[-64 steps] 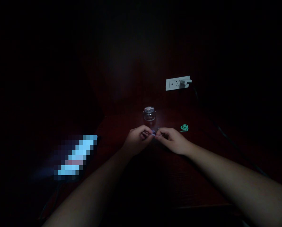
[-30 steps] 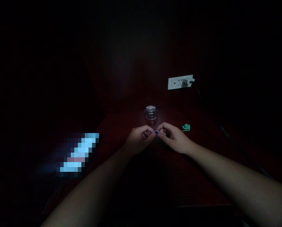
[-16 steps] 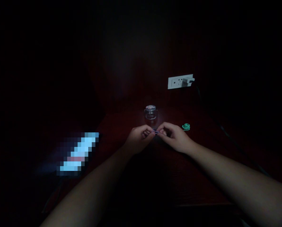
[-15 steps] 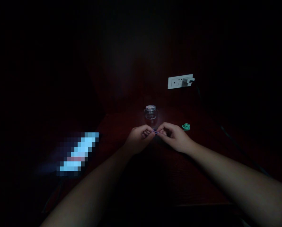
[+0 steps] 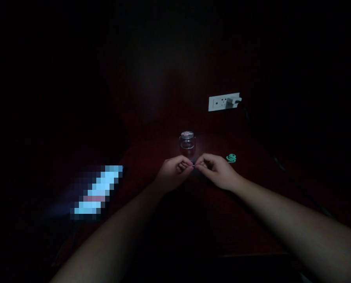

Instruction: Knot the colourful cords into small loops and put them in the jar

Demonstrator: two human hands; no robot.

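Over the dark red table (image 5: pixel 237 220), my left hand (image 5: pixel 174 173) and my right hand (image 5: pixel 218 172) meet fingertip to fingertip. Each pinches a thin purple string (image 5: pixel 193 165), and only a short bit of it shows between the fingers. Right behind the hands stands a small clear jar (image 5: pixel 187 142) with a patterned lid. To the right of my right hand lies a coiled green string (image 5: pixel 231 158).
A glowing, pixelated screen (image 5: pixel 100 192) is at the left, beside my left forearm. On the back wall a white socket plate (image 5: pixel 218 103) holds a plug (image 5: pixel 233 101). A dark cable (image 5: pixel 299 184) runs along the right side. The surroundings are very dark.
My fingertips have drawn slightly closer, and less of the purple string shows between them. The jar and the green string stay in place.
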